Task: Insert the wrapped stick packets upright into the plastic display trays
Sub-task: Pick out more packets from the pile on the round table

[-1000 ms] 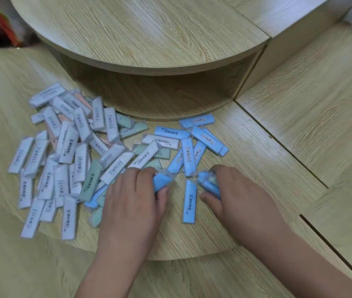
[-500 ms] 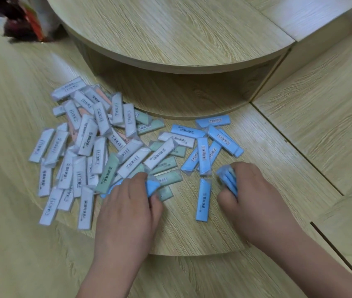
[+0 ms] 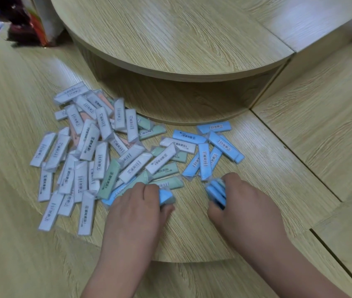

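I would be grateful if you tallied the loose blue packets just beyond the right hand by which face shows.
Blue packets showing a barcode: 5
Blue packet showing the printed name: 1
Total: 6 in plain sight; another may hide under the rightmost one.

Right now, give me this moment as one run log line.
phase: gathering | left hand: grips blue packet | right hand: grips blue bundle | loose pile: flat on wooden platform | trays: not in view
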